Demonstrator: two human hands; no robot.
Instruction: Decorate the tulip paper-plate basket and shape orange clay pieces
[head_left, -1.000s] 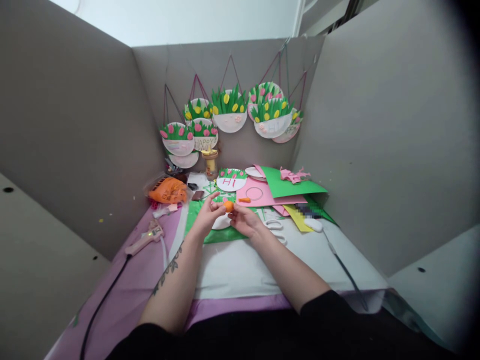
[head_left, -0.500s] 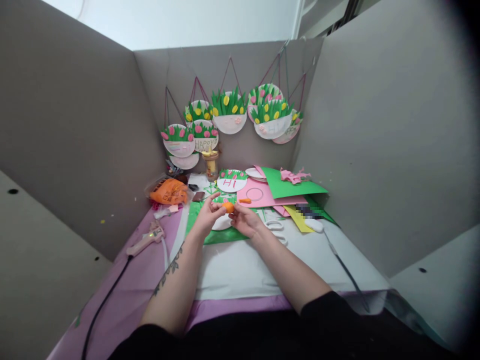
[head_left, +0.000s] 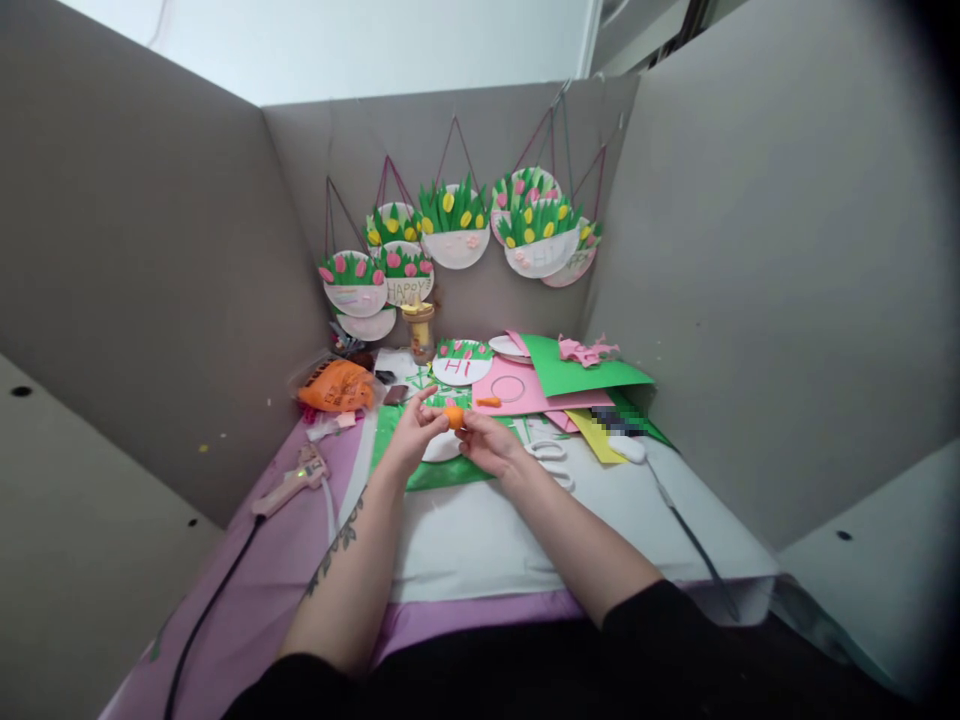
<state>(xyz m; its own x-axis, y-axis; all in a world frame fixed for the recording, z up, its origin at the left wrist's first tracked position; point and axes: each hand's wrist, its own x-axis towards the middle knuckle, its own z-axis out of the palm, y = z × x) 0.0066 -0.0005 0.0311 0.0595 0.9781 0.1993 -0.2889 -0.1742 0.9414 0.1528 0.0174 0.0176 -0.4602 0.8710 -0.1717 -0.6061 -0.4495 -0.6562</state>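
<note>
A small, rounded orange lump, which looks like modelling clay, is pinched between both hands above the craft mat. My left hand grips its left side with thumb and finger, another finger raised. From the right, the fingertips of my right hand close on it, the other fingers curled below. Under the hands lies a white paper plate with green and pink cutouts, partly hidden, on a green sheet. A smaller tapered orange piece rests beyond my right hand on pink paper.
A glue gun with a cord lies at left, near an orange packet. White scissors sit right of my hands. Green paper and a corded white device lie farther right. Decorated plates hang behind.
Both hands keep the orange lump at nearly the same spot, with its visible shape turned slightly. The whole view has shifted a little.
</note>
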